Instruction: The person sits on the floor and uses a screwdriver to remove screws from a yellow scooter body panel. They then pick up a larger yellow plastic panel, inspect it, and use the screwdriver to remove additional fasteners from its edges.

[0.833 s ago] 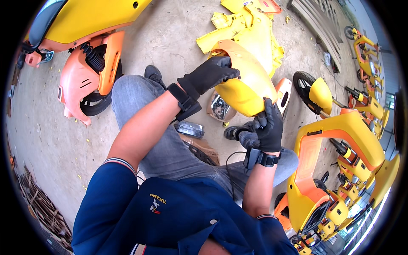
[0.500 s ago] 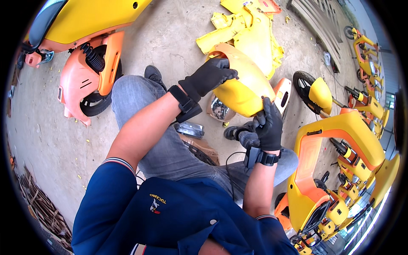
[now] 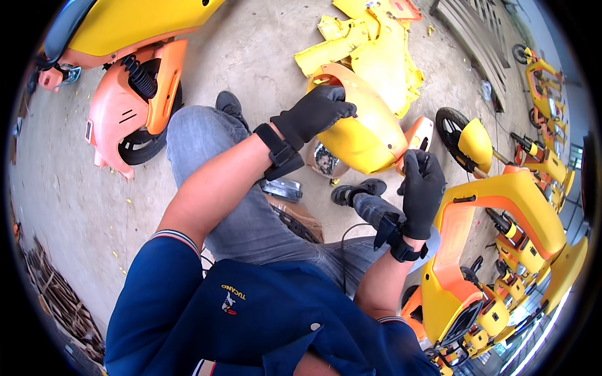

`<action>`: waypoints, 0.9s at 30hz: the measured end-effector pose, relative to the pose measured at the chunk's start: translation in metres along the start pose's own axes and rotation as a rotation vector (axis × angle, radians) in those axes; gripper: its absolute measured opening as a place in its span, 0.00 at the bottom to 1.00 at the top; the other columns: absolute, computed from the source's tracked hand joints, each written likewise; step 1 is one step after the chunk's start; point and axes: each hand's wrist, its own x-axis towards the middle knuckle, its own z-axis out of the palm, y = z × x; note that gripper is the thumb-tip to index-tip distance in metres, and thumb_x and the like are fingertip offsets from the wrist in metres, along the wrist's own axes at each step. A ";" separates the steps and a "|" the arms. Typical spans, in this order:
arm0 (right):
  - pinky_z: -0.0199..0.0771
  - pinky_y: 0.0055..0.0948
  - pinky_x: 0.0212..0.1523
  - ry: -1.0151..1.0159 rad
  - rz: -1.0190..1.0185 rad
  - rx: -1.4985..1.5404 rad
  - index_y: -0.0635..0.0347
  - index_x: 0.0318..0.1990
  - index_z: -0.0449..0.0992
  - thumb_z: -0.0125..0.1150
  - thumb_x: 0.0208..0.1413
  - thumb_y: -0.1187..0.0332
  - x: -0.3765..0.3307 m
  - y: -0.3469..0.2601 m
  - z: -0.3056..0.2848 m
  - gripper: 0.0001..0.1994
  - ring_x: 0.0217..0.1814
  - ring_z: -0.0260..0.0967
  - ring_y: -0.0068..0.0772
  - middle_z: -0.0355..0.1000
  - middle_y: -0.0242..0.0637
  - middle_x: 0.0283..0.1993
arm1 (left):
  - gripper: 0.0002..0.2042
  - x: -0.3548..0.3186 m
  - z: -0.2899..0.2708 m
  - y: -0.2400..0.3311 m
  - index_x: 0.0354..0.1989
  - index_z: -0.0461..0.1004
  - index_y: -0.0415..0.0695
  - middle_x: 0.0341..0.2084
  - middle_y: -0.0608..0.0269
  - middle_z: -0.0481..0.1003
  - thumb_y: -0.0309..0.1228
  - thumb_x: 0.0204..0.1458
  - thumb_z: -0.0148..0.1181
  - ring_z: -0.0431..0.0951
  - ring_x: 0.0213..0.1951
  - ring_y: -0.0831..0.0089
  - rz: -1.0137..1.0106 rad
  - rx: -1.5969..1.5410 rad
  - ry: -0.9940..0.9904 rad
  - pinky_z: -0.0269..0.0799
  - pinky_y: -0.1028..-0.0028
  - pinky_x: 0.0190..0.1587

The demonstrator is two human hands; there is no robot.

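Note:
A curved plastic scooter cover (image 3: 367,131), yellow with an orange tint and hollow at its upper left, is held up before me. My left hand (image 3: 316,116), in a black glove, grips its left rim with the fingers closed. Just off the cover's lower right edge is my right hand (image 3: 423,191), gloved too. Its fingers are curled and pinched together, and whatever may be between them is hidden. Beneath the cover, a round part with a shiny inside (image 3: 327,161) shows partly. An orange-and-white part (image 3: 419,135) lies behind the right hand.
Yellow broken panels (image 3: 382,62) are piled on the concrete ahead. An orange scooter wheel section (image 3: 135,113) stands at left. A yellow scooter frame (image 3: 501,194) is close at right, with several scooters beyond. A clear-lidded box (image 3: 282,189) and cardboard (image 3: 304,219) lie between my legs.
My right hand has let go of the cover's lower right edge and moved right and slightly down. My left hand keeps its grip, with the cover nearly in place.

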 end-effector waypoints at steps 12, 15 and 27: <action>0.71 0.37 0.38 -0.067 -0.595 -0.140 0.60 0.41 0.77 0.64 0.52 0.73 0.023 -0.015 0.090 0.09 0.34 0.71 0.44 0.71 0.43 0.32 | 0.08 -0.001 -0.003 -0.008 0.39 0.76 0.39 0.28 0.73 0.72 0.31 0.60 0.56 0.67 0.31 0.87 0.110 0.130 -0.013 0.65 0.80 0.34; 0.70 0.38 0.39 -0.025 -0.699 -0.139 0.62 0.36 0.77 0.64 0.51 0.73 0.027 -0.012 0.095 0.05 0.35 0.70 0.47 0.72 0.44 0.32 | 0.09 0.009 -0.005 -0.023 0.41 0.76 0.38 0.31 0.71 0.74 0.31 0.60 0.56 0.69 0.33 0.86 0.215 0.171 0.009 0.68 0.80 0.37; 0.65 0.17 0.23 -0.293 -0.014 0.417 0.61 0.37 0.74 0.60 0.57 0.71 0.007 -0.001 0.038 0.04 0.23 0.63 0.13 0.68 0.25 0.28 | 0.09 0.009 -0.016 -0.020 0.36 0.77 0.37 0.27 0.67 0.76 0.32 0.58 0.58 0.71 0.31 0.82 0.085 0.266 0.286 0.68 0.77 0.37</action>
